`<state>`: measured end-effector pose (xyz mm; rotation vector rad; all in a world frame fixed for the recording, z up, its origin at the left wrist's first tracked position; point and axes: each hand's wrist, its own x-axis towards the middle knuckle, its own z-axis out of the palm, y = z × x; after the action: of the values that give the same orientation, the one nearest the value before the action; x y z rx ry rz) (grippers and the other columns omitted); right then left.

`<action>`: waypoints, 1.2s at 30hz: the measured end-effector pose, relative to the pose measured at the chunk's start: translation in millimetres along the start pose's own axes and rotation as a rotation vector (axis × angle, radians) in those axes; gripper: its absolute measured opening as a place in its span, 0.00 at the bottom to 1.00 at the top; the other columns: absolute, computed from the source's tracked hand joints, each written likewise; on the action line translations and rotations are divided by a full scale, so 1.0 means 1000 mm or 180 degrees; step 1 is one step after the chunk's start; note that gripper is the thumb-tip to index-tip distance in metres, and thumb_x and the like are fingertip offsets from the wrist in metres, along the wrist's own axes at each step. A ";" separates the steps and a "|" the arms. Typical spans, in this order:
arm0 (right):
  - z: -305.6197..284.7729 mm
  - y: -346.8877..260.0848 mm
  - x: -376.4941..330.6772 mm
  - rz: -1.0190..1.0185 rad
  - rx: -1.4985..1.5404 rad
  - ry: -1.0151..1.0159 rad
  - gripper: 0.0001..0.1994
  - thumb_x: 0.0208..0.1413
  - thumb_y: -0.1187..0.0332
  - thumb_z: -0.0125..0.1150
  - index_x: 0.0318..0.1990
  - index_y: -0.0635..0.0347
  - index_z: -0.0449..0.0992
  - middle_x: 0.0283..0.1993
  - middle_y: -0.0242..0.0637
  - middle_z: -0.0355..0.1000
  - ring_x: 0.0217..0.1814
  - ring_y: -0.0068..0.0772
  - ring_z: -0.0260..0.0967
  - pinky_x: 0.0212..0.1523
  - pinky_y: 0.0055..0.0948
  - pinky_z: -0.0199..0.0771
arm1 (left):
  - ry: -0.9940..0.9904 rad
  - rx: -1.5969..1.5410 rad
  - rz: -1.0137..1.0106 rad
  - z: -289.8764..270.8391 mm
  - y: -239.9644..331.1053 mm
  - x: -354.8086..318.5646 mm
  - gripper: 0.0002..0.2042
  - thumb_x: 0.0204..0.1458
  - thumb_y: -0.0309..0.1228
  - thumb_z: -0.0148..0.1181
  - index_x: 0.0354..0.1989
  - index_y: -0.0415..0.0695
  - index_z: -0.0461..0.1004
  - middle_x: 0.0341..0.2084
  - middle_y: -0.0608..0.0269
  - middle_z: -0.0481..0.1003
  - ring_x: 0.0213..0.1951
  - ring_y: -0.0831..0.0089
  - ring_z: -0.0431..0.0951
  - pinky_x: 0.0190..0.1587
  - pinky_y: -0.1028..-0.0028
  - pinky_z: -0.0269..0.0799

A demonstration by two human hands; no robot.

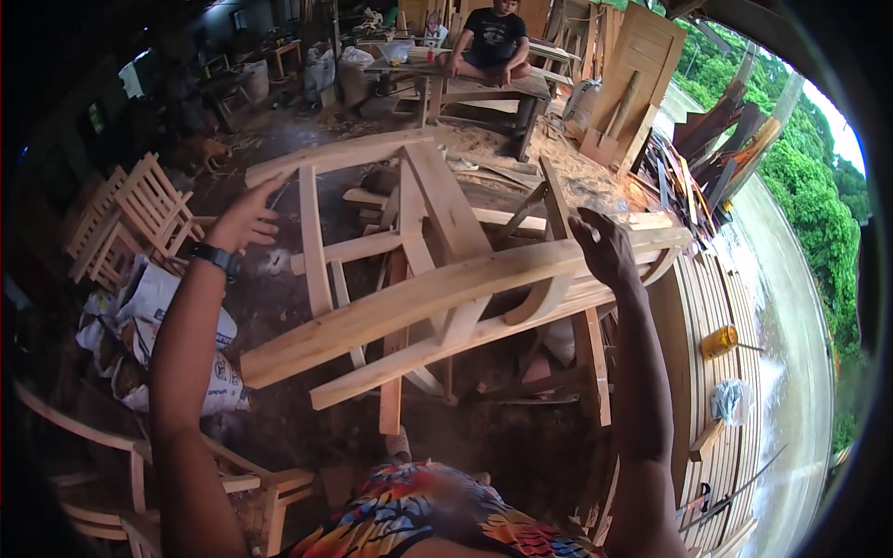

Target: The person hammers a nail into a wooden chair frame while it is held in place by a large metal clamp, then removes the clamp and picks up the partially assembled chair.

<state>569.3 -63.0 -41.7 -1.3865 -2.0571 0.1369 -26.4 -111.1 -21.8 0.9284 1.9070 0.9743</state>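
A pale, unpainted wooden chair frame (423,293) lies tilted across the middle of the view, with curved rails and crosspieces joining them. My left hand (246,220) is open beside its far left end, fingers apart; whether a fingertip touches the far rail (349,153) I cannot tell. A dark wristband (216,259) is on my left wrist. My right hand (608,249) is bent over the right end of the near curved rail, fingers closed on the frame and partly in shadow. Beneath the frame are more wooden pieces and an upright leg (393,395).
Slatted chairs (153,209) and white sacks (200,349) stand at the left. Another wooden frame (279,493) is at lower left. Long boards (693,353) line the right, bearing a yellow container (718,342) and a plastic bag (730,402). A person (495,46) sits on a far bench (493,88).
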 end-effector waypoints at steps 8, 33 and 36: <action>0.128 0.092 0.051 -0.1289 -0.0701 -0.0576 0.28 0.63 0.64 0.54 0.71 0.50 0.65 0.34 0.41 0.79 0.34 0.42 0.78 0.36 0.40 0.79 | -0.1290 -0.1252 0.0155 0.095 -0.024 0.066 0.18 0.57 0.47 0.64 0.33 0.42 0.74 0.23 0.60 0.76 0.24 0.66 0.79 0.29 0.70 0.77; -0.001 -0.069 -0.106 0.0694 0.2718 -0.0274 0.37 0.71 0.38 0.43 0.63 0.70 0.72 0.48 0.44 0.79 0.46 0.33 0.77 0.48 0.35 0.76 | 0.0063 -0.1780 0.1583 0.132 -0.068 -0.234 0.16 0.52 0.30 0.68 0.45 0.41 0.70 0.21 0.62 0.72 0.17 0.72 0.72 0.21 0.72 0.70; -0.015 -0.104 -0.090 0.1074 0.2842 -0.0119 0.37 0.71 0.38 0.43 0.67 0.68 0.68 0.54 0.46 0.76 0.52 0.31 0.74 0.54 0.33 0.73 | 0.0235 -0.1695 0.1389 0.148 -0.078 -0.280 0.19 0.53 0.29 0.67 0.51 0.40 0.68 0.27 0.63 0.73 0.19 0.73 0.73 0.21 0.72 0.70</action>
<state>516.5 -189.4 -26.3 -1.1090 -1.4413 1.0800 202.2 -340.7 -61.4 1.0030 1.4016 1.6906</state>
